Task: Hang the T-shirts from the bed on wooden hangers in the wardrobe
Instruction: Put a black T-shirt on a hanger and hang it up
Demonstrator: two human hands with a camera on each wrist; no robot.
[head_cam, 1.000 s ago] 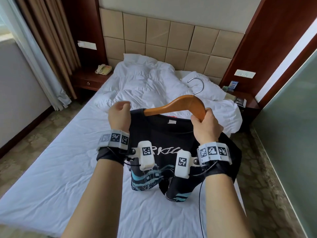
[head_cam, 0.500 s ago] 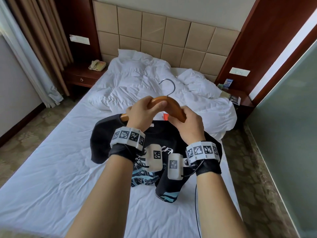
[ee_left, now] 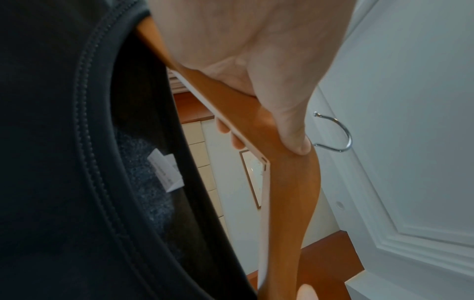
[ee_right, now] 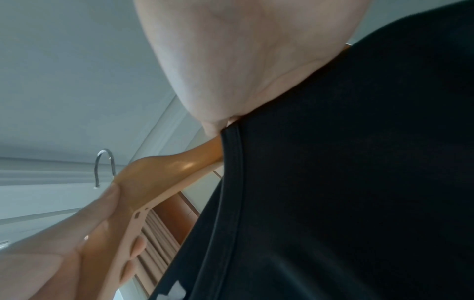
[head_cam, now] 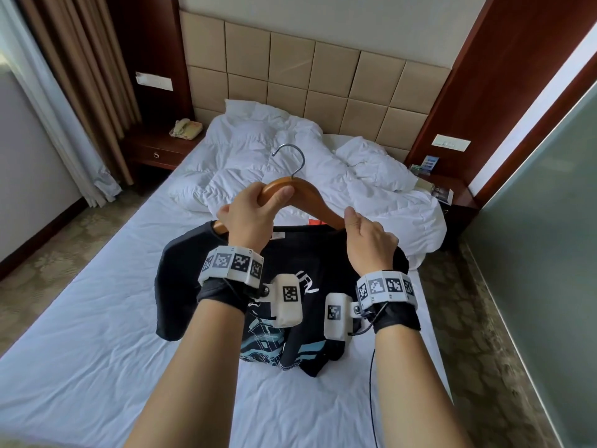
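A black T-shirt (head_cam: 181, 279) with a blue and white print hangs over a wooden hanger (head_cam: 310, 198) above the white bed (head_cam: 80, 334). My left hand (head_cam: 258, 208) grips the hanger (ee_left: 287, 178) near its middle, just under the metal hook (head_cam: 290, 160), thumb on the front. My right hand (head_cam: 365, 234) pinches the shirt's collar (ee_right: 231, 154) against the hanger's right arm (ee_right: 179, 164). The shirt's neck label (ee_left: 165, 172) shows inside the collar. The shirt's lower part trails on the sheet.
A rumpled white duvet (head_cam: 290, 147) and pillows lie at the head of the bed below a padded headboard (head_cam: 323, 76). Nightstands stand on both sides, with a telephone (head_cam: 185, 128) on the left one. Curtains (head_cam: 64, 92) hang left; a glass partition (head_cam: 549, 221) is right.
My left hand left the shirt's left shoulder and took the hanger near its middle. My right hand slid down the hanger's right arm onto the collar. The left sleeve now hangs free.
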